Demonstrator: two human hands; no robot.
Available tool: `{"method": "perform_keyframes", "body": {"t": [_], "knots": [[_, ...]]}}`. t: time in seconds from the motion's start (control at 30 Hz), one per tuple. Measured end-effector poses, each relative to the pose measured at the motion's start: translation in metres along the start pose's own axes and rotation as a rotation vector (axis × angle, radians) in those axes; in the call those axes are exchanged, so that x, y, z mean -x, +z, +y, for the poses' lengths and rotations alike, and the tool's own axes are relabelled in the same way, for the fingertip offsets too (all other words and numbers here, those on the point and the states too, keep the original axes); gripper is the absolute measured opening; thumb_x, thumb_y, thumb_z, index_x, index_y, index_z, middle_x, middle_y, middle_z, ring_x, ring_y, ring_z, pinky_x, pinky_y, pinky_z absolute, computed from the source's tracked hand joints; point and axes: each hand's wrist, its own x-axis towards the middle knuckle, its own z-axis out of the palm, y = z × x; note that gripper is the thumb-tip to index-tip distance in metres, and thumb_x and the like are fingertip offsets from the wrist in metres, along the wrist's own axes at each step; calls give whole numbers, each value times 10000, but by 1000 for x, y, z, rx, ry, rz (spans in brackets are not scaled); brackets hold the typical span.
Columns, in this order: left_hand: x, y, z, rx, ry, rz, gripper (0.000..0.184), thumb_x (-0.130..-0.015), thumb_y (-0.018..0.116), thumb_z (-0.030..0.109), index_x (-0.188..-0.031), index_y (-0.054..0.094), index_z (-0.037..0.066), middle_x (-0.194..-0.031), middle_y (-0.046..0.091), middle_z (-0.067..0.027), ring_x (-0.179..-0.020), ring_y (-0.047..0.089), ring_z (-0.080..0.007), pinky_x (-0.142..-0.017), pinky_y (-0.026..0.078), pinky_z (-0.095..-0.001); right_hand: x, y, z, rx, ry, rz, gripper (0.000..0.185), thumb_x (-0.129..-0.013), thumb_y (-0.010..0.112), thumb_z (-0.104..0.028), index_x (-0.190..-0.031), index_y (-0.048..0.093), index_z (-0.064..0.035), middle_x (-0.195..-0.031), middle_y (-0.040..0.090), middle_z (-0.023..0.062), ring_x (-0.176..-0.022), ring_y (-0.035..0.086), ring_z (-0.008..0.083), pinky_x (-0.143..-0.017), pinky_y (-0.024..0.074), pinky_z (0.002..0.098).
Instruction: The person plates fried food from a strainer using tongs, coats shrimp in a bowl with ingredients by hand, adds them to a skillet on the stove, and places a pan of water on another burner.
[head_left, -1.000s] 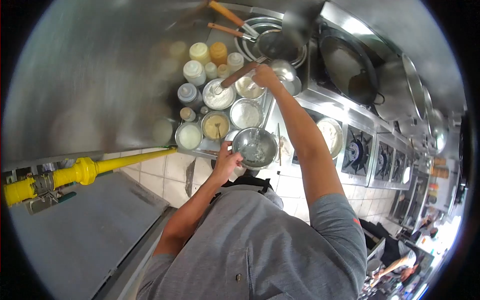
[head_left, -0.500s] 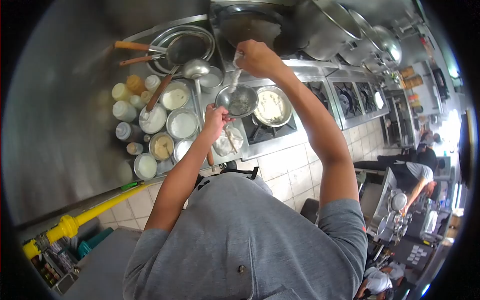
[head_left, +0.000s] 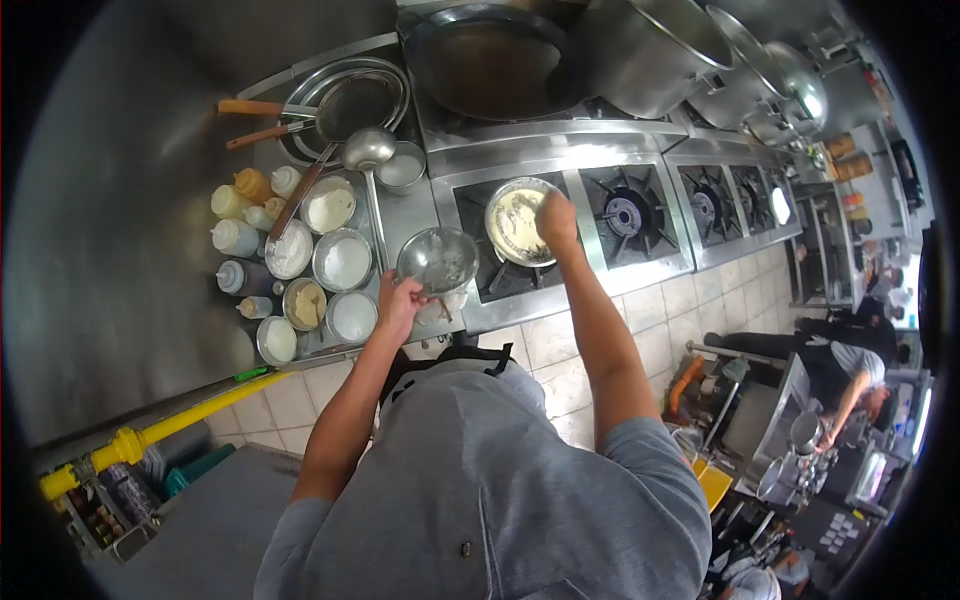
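Note:
My left hand [head_left: 400,305] grips the rim of a metal bowl [head_left: 438,262], which has white, floury residue inside. My right hand [head_left: 556,220] is closed over the right side of a round metal pan [head_left: 515,225] holding a pale, creamy mixture; whatever its fingers hold is hidden. The pan sits on a stove burner. Under the bowl, a whitish bundle [head_left: 450,305] is mostly covered.
Left of the bowl, several containers of white powder [head_left: 345,258] stand beside squeeze bottles [head_left: 235,238]. A ladle [head_left: 370,150] and strainers [head_left: 355,110] lie behind them. A wok [head_left: 490,60] and large pots [head_left: 650,60] line the back. A co-worker [head_left: 850,360] is at the right.
My right hand has come down from near the wok to the pan; the white-coated strip it held is out of sight. The bowl in my left hand has shifted left and nearer me.

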Motion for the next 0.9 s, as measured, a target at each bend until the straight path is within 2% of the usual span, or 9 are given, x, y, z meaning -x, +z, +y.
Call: {"method": "perform_keyframes", "body": {"t": [0.17, 0.23, 0.33, 0.47, 0.53, 0.7, 0.8, 0.83, 0.9], "knots": [[54, -19, -1, -39, 7, 114, 455, -800, 533, -13, -1224, 370, -26, -880, 528, -104, -690, 563, -189, -711, 582, -456, 18, 74, 63, 30, 126, -240, 210, -828, 595, -74, -994, 666, 33, -1033, 671, 279, -958, 681, 406, -858, 558, 443], [70, -17, 2, -57, -3, 151, 448, -795, 534, -10, -1212, 371, -23, -892, 538, -114, -692, 572, -198, -705, 586, -454, 18, 92, 81, 95, -20, -244, 219, -843, 594, -101, -1016, 689, -6, -1103, 655, 240, -1024, 664, 384, -871, 556, 429], [77, -12, -2, -76, 2, 90, 419, -790, 534, -12, -1182, 383, -21, -888, 537, -114, -697, 576, -205, -703, 587, -459, 36, 36, 50, 168, -19, -292, 235, -828, 589, -129, -1006, 706, -31, -1055, 675, 212, -1060, 646, 342, -905, 529, 418], [65, 14, -8, -162, -52, -57, 379, -782, 551, -8, -1134, 418, 36, -847, 517, -73, -679, 536, -184, -707, 575, -451, 63, -2, 55, 85, 70, -206, 249, -845, 587, -151, -1030, 700, -28, -1207, 601, 186, -1155, 581, 335, -931, 509, 432], [65, 34, -12, -226, -74, -107, 369, -774, 564, -4, -1113, 433, 61, -829, 511, -46, -676, 517, -163, -679, 551, -405, 86, -2, 91, -124, 151, -25, 267, -819, 590, -151, -1024, 690, -14, -1098, 630, 231, -1022, 620, 384, -888, 519, 464], [53, 74, -53, -292, -234, -409, 539, -734, 551, -32, -1244, 456, 116, -911, 551, -26, -798, 551, -140, -655, 490, -321, 271, -3, 202, -242, 489, 379, 343, -797, 652, -219, -1060, 643, 1, -948, 646, 281, -918, 619, 445, -827, 503, 513], [60, 102, -90, -282, -376, -591, 433, -730, 537, -26, -1137, 466, 107, -978, 601, -76, -831, 614, -207, -688, 552, -378, 450, 26, 254, -182, 955, 202, 314, -785, 611, -214, -1022, 677, -19, -1013, 669, 248, -969, 633, 414, -856, 509, 502], [56, 100, -108, -285, -384, -628, 404, -734, 534, -24, -1113, 465, 93, -971, 608, -94, -793, 618, -212, -688, 562, -374, 522, 68, 269, -161, 1155, 310, 267, -767, 614, -217, -924, 698, -18, -988, 685, 219, -949, 645, 404, -849, 517, 488], [73, 109, -128, -331, -419, -670, 400, -731, 530, -20, -1115, 458, 65, -961, 601, -107, -738, 619, -218, -681, 580, -379, 685, 134, 285, -4, 1137, -52, 254, -782, 593, -230, -888, 710, -32, -1019, 705, 183, -952, 665, 365, -845, 527, 457]]}}
